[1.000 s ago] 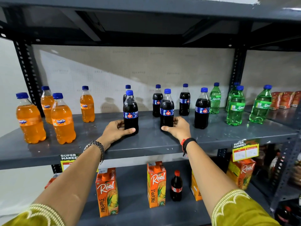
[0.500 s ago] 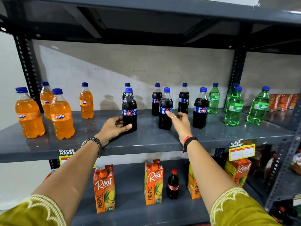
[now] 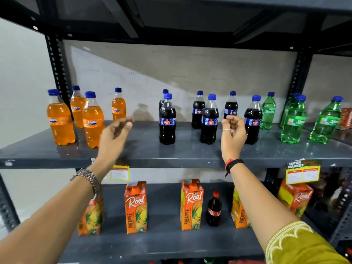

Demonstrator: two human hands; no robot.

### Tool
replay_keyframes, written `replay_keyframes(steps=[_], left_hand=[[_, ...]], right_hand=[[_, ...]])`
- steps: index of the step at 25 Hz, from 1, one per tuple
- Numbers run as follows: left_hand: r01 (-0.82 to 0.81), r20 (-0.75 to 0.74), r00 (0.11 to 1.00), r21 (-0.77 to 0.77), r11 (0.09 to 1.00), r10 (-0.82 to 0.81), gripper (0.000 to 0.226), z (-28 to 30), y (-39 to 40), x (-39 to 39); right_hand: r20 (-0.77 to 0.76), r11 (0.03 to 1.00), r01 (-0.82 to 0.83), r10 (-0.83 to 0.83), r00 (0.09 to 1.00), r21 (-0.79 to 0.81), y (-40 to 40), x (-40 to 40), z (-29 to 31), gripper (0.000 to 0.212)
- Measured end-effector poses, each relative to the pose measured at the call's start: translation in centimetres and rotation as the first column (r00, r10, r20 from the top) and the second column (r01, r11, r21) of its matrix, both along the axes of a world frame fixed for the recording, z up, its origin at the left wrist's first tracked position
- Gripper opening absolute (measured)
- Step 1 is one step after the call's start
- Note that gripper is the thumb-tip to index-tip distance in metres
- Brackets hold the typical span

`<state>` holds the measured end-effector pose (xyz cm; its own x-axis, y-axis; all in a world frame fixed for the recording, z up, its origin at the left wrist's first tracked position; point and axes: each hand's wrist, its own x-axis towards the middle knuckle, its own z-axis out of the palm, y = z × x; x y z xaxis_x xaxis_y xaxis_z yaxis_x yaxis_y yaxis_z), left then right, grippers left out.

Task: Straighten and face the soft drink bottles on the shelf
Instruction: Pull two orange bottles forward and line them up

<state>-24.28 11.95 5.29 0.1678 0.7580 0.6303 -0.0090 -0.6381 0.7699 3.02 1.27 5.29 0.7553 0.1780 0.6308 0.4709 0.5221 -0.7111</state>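
Note:
On the grey middle shelf [image 3: 152, 155] stand several orange Fanta bottles [image 3: 93, 122] at the left, several dark cola bottles in the centre and several green Sprite bottles [image 3: 294, 122] at the right, all upright with blue caps. A front cola bottle [image 3: 167, 121] and a second front cola bottle [image 3: 209, 121] show their labels forward. My left hand [image 3: 116, 136] hovers blurred between the Fanta and cola bottles, fingers apart, holding nothing. My right hand [image 3: 232, 134] is raised between two front cola bottles, fingers loosely curled, touching none of them.
The lower shelf holds several Real pineapple juice cartons [image 3: 136, 206] and one small red-capped cola bottle [image 3: 214, 208]. Price tags [image 3: 302, 171] hang off the middle shelf's front edge. A dark upper shelf [image 3: 171, 20] runs overhead. Red packets [image 3: 345, 119] lie at the far right.
Both hands let go of the two front cola bottles and lifted off the shelf. The left hand swung left toward the Fanta bottles; the right rose with fingers curling.

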Motion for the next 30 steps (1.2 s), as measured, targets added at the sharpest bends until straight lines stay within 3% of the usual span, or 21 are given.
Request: replay_keyframes(steps=[3, 7, 9, 11, 15, 19, 23, 30], left_hand=[[-0.183, 0.095, 0.98, 0.096, 0.979, 0.174, 0.029, 0.6, 1.5, -5.0], [-0.493, 0.212, 0.861, 0.124, 0.861, 0.462, 0.034, 0.0, 5.1, -12.3], [-0.583, 0.168, 0.811, 0.141, 0.8, 0.561, 0.048, -0.6, 7.1, -15.1], [-0.589, 0.05, 0.808, 0.117, 0.8, 0.587, 0.059, -0.6, 8.7, -17.5], [-0.426, -0.136, 0.897, -0.018, 0.905, 0.42, 0.076, -1.6, 11.4, -20.2], [-0.282, -0.18, 0.95, -0.152, 0.947, 0.254, 0.082, -1.3, 13.0, -20.6], [-0.031, -0.209, 0.977, -0.317, 0.948, -0.038, 0.074, -0.1, 14.5, -19.9], [-0.004, -0.347, 0.933, -0.289, 0.957, -0.1, 0.058, 0.6, 14.7, -19.6]], right_hand=[[0.109, 1.0, 0.017, -0.019, 0.994, 0.021, 0.4, -4.0, 0.1, 0.01], [0.316, 0.985, -0.132, 0.161, 0.935, -0.11, 4.1, -12.8, 0.6, 0.015], [0.303, 0.959, -0.185, 0.246, 0.921, -0.215, 6.4, -16.7, 1.3, 0.024], [0.198, 0.906, -0.266, 0.342, 0.919, -0.329, 8.8, -20.2, 1.6, 0.034], [0.018, 0.759, -0.351, 0.43, 0.903, -0.549, 12.0, -24.6, 0.9, 0.051], [0.011, 0.687, -0.34, 0.452, 0.892, -0.643, 13.7, -26.8, 0.5, 0.064], [0.002, 0.638, -0.325, 0.456, 0.89, -0.698, 15.1, -28.4, 0.7, 0.061], [-0.138, 0.589, -0.343, 0.364, 0.921, -0.732, 15.7, -28.2, 0.7, 0.072]])
